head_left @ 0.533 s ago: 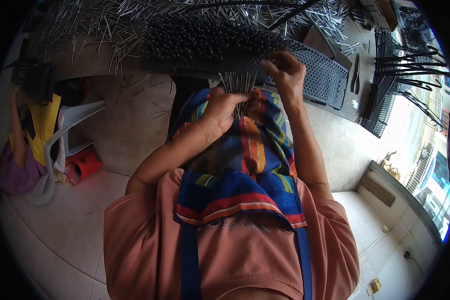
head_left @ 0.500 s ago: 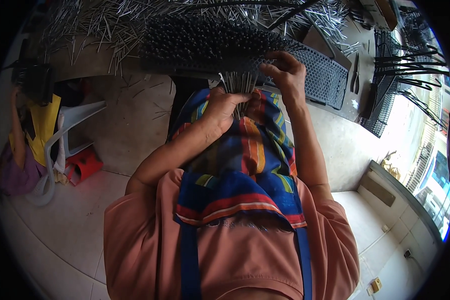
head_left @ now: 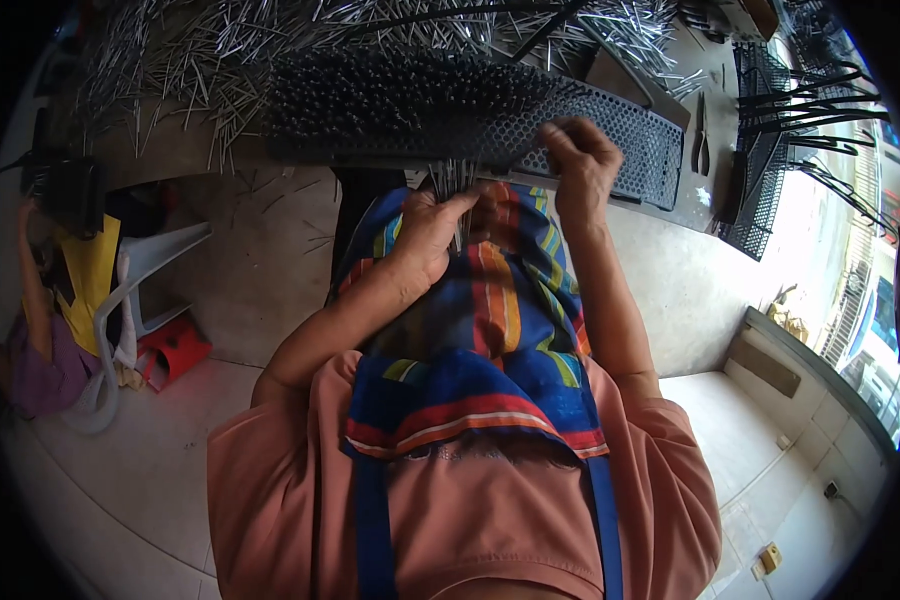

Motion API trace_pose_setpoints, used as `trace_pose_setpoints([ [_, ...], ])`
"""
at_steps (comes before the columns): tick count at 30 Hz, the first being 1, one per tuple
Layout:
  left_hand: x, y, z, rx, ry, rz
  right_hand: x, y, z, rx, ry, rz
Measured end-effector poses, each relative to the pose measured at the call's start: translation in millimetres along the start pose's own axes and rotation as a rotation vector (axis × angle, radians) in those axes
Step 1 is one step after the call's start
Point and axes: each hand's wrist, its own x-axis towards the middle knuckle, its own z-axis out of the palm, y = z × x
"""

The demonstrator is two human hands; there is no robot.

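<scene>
My left hand (head_left: 432,232) is closed around a bundle of thin metal rods (head_left: 454,180) above my lap, their ends fanning out toward the bench. To its right, my right hand (head_left: 582,165) is raised at the front of a black perforated panel (head_left: 625,150). Its thumb and fingers are drawn together in a pinch; whatever lies between them is too small to make out. The left and middle stretch of the panel is packed with upright dark rod ends (head_left: 390,100), while its right part shows open holes.
Loose metal rods (head_left: 200,75) lie heaped along the back of the bench. Pliers (head_left: 701,140) rest right of the panel, near black racks with hooks (head_left: 770,130). At the left sits another person (head_left: 45,350) by a white plastic chair (head_left: 120,290) and a red container (head_left: 175,350).
My right hand has shifted slightly right and down, its fingers now drawn closer together. The left hand keeps the rods, a little lower and further left in view.
</scene>
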Motion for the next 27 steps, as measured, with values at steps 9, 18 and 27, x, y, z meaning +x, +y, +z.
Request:
trace_pose_setpoints([
  [9,-15,-21,-28,0.209,-0.089,-0.083,36,25,-7,-0.286,0.096,-0.603],
  [18,-4,-6,-21,0.047,0.004,-0.003,24,11,5,-0.663,0.181,-0.739],
  [27,-3,1,-13,-0.089,-0.066,0.037,-6,7,25,-0.409,-0.359,-0.039],
])
